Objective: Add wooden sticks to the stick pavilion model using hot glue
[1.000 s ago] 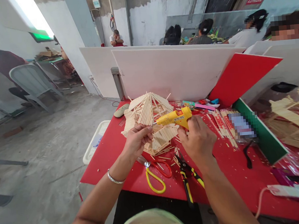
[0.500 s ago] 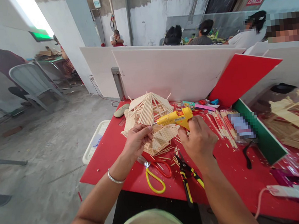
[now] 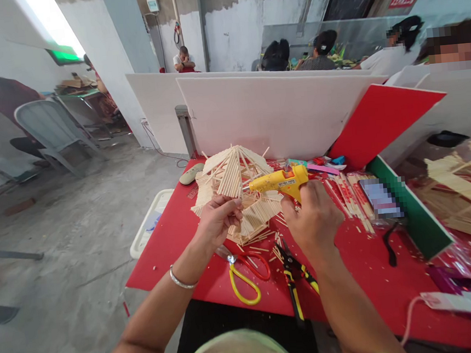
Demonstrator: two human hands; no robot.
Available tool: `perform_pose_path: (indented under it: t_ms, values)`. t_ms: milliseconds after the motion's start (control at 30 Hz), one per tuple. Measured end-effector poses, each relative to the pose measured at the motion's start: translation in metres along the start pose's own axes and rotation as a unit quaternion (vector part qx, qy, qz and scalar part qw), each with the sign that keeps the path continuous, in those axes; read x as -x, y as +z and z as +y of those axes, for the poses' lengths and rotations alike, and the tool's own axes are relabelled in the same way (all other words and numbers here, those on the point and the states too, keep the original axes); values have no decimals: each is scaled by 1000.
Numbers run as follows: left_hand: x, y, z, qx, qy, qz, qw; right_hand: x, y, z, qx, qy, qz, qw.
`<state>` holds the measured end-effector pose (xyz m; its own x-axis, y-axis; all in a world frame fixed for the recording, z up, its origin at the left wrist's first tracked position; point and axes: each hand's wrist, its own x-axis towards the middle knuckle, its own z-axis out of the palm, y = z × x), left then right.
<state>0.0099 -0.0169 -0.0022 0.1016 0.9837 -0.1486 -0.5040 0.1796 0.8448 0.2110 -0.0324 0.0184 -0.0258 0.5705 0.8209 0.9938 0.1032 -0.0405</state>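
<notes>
My right hand (image 3: 315, 216) is wrapped round the handle of a yellow glue gun (image 3: 279, 182), whose nozzle points left at the edge of a roof of wooden sticks. That roof tops a small model building (image 3: 229, 177) made of pale sticks, standing on the red table. Just below the nozzle, at the roof's lower edge, the fingers of my left hand (image 3: 219, 217) are pinched together; what lies between them is too small to make out. Red-and-yellow-handled scissors (image 3: 244, 280) and black-and-yellow pliers (image 3: 294, 281) lie in front of the model.
Loose sticks and bundled sticks (image 3: 355, 199) lie to the right, beside a phone (image 3: 381, 199) and a green board (image 3: 413, 207). White panels (image 3: 271, 113) stand behind the table (image 3: 163, 254). A second stick model (image 3: 467, 183) is at far right. Several people sit beyond the panels.
The glue gun has shifted slightly up and to the right, its nozzle drawing a little away from my left fingertips. My left hand has hardly moved.
</notes>
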Motion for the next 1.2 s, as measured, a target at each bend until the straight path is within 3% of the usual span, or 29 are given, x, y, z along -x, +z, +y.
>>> perform_pose_path:
  t_ms: [1200]
  values:
    - [0, 2, 1, 9, -5, 13, 1000, 5, 0, -3, 10, -7, 2, 1000]
